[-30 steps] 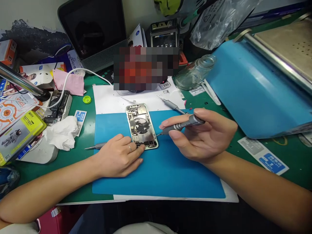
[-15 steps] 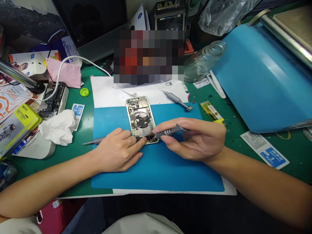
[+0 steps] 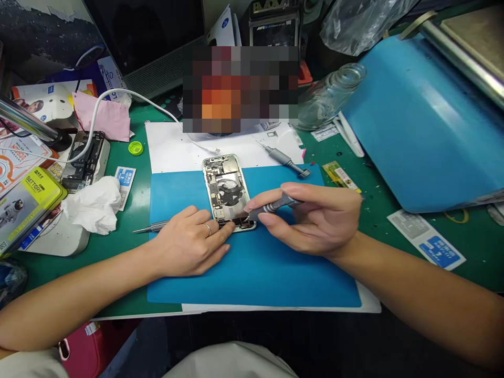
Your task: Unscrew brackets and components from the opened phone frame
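Silvery metal and dark circuitry fill an opened phone (image 3: 228, 191) lying mid-scene on a blue mat (image 3: 252, 275). It should be light, stiff and fragile inside, best held by its side edges. The left hand (image 3: 191, 242) lays fingers on its near end; whether it grips is unclear. The right hand (image 3: 317, 220) pinches a grey screwdriver (image 3: 290, 200) by the phone's right edge. A green table (image 3: 142, 186) lies beneath, a dark monitor (image 3: 145, 31) far left.

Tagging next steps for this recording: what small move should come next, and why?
Probably settle the screwdriver squarely on the phone: the right hand aims it near the close end, the left hand touches that end, but tip contact can't be made out.
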Demonstrator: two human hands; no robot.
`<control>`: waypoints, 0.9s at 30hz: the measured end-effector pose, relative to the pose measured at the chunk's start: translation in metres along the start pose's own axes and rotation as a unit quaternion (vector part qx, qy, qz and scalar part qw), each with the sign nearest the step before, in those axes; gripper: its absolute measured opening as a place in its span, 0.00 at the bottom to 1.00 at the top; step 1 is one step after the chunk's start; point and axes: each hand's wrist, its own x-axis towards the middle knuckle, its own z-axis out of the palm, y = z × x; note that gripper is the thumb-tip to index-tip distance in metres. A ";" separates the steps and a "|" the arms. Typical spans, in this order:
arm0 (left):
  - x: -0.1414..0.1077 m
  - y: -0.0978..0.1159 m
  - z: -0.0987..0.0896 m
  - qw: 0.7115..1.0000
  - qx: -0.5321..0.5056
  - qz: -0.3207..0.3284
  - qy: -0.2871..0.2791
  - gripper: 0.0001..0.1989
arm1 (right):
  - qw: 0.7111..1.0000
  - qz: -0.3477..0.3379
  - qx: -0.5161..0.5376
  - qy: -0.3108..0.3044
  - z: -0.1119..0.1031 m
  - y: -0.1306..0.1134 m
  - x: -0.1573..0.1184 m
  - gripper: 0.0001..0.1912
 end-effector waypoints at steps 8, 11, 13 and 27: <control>0.000 0.000 0.002 1.000 -0.009 -0.004 0.001 0.17 | 1.000 0.007 0.005 -0.024 0.003 -0.001 -0.002 0.39; 0.000 0.000 0.001 1.000 -0.010 -0.004 0.000 0.17 | 1.000 0.004 0.004 -0.026 0.003 0.000 -0.003 0.40; 0.000 -0.001 0.001 1.000 -0.010 -0.004 -0.001 0.17 | 1.000 -0.003 0.002 -0.028 0.003 0.001 -0.003 0.40; 0.001 0.000 0.000 1.000 0.002 0.005 0.002 0.16 | 0.996 -0.050 -0.041 -0.064 -0.002 -0.001 0.001 0.40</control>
